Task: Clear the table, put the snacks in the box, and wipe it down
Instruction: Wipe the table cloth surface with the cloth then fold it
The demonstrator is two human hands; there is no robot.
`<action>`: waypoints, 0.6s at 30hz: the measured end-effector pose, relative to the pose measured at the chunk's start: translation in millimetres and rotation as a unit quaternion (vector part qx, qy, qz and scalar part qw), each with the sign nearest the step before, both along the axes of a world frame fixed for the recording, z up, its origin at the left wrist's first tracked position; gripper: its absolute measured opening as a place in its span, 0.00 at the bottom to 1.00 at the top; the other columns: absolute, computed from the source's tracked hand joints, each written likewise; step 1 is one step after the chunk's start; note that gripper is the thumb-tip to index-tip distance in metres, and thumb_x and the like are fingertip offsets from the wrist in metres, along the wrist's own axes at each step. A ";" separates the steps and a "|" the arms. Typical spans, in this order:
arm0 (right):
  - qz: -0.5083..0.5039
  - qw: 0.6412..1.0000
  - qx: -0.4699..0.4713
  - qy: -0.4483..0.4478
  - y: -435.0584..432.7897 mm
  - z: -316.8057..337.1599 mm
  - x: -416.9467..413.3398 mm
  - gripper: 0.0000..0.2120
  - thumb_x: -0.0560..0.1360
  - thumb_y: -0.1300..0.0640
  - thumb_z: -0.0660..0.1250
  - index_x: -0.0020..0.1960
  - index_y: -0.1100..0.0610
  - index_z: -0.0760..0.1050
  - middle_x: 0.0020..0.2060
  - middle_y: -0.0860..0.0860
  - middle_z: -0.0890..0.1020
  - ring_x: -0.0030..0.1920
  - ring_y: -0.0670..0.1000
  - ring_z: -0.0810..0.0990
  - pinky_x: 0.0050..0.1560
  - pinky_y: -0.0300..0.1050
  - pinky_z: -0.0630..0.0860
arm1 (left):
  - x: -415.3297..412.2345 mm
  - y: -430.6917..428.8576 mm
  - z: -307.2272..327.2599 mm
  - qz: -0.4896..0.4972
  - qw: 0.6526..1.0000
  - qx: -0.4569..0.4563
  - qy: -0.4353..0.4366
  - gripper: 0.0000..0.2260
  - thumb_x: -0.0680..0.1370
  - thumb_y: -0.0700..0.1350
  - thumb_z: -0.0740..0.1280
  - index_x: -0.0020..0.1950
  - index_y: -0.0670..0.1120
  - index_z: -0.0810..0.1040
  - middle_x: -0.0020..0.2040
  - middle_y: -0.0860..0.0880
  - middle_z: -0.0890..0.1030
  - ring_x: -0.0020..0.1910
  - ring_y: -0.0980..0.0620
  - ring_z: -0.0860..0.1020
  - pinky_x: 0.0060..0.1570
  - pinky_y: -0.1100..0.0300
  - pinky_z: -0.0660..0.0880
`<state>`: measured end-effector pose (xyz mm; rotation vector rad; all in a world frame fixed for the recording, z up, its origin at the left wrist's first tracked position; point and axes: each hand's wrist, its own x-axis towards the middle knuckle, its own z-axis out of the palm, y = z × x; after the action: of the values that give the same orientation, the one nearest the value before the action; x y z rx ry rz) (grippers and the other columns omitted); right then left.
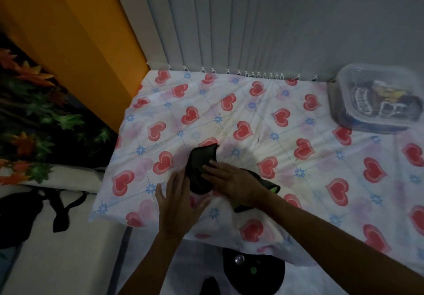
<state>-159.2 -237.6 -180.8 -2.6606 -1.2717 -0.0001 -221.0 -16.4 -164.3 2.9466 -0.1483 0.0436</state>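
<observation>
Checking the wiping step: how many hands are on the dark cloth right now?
2. The right hand presses on the dark cloth from above; the left hand touches its left edge. Part of the cloth is hidden under the right hand.

Snack packets in box: print blurred, unreadable.

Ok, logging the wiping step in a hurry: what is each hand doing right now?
Left hand: open, fingers spread, flat on the heart-patterned tablecloth beside the dark cloth with green trim.
Right hand: pressing down on that cloth, palm flat.
</observation>
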 end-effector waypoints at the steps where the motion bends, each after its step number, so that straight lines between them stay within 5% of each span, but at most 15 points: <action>1: -0.028 1.000 -0.004 0.005 -2.4 2.0 11.4 0.26 0.81 0.55 0.59 0.78 0.54 0.61 0.79 0.53 0.59 0.79 0.55 0.53 0.78 0.52 0.54 | 0.3 -0.1 0.0 0.002 1.000 0.007 0.005 0.42 0.73 0.75 0.60 0.72 0.43 0.73 0.72 0.45 0.73 0.73 0.45 0.70 0.68 0.34 0.63; 5: -0.194 0.980 0.041 -0.003 -35.3 6.2 56.7 0.24 0.80 0.55 0.59 0.76 0.55 0.64 0.77 0.55 0.64 0.77 0.58 0.61 0.75 0.57 0.62 | 2.1 1.3 0.0 0.005 1.000 0.000 0.021 0.45 0.71 0.77 0.60 0.75 0.45 0.69 0.75 0.46 0.71 0.74 0.45 0.68 0.70 0.33 0.61; 9: -0.386 0.922 0.021 0.016 -93.4 15.9 81.0 0.33 0.73 0.54 0.69 0.76 0.57 0.63 0.76 0.58 0.63 0.77 0.61 0.60 0.74 0.59 0.63 | 4.0 -0.9 1.0 0.016 0.999 0.019 0.047 0.46 0.71 0.78 0.54 0.75 0.45 0.69 0.74 0.46 0.72 0.73 0.43 0.69 0.70 0.33 0.62; 12: -0.471 0.881 0.041 0.024 -126.3 16.3 87.2 0.34 0.72 0.58 0.67 0.75 0.63 0.63 0.75 0.63 0.64 0.76 0.65 0.59 0.74 0.62 0.61 | 4.9 -1.0 0.6 0.012 0.996 0.039 0.074 0.46 0.72 0.78 0.51 0.75 0.45 0.70 0.75 0.46 0.70 0.74 0.43 0.68 0.70 0.33 0.61; 15: -0.482 0.869 0.098 0.055 -113.1 16.9 89.6 0.28 0.77 0.62 0.64 0.75 0.63 0.64 0.74 0.63 0.66 0.76 0.63 0.61 0.74 0.61 0.62 | 6.0 -2.0 2.9 0.014 0.995 0.046 0.086 0.45 0.71 0.77 0.55 0.75 0.46 0.71 0.76 0.47 0.70 0.75 0.44 0.67 0.69 0.34 0.61; 18: -0.393 0.905 0.140 0.081 -58.7 17.4 79.8 0.24 0.80 0.55 0.52 0.75 0.61 0.65 0.73 0.61 0.69 0.73 0.61 0.67 0.72 0.58 0.67 | 6.2 -2.6 7.1 0.014 0.995 0.045 0.092 0.45 0.71 0.77 0.55 0.75 0.46 0.71 0.75 0.47 0.71 0.75 0.44 0.67 0.69 0.34 0.61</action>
<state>-79.3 -296.3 -163.4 -2.6402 -0.0763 -0.0694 -214.8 -19.0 -157.2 3.0212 -0.0839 -0.2365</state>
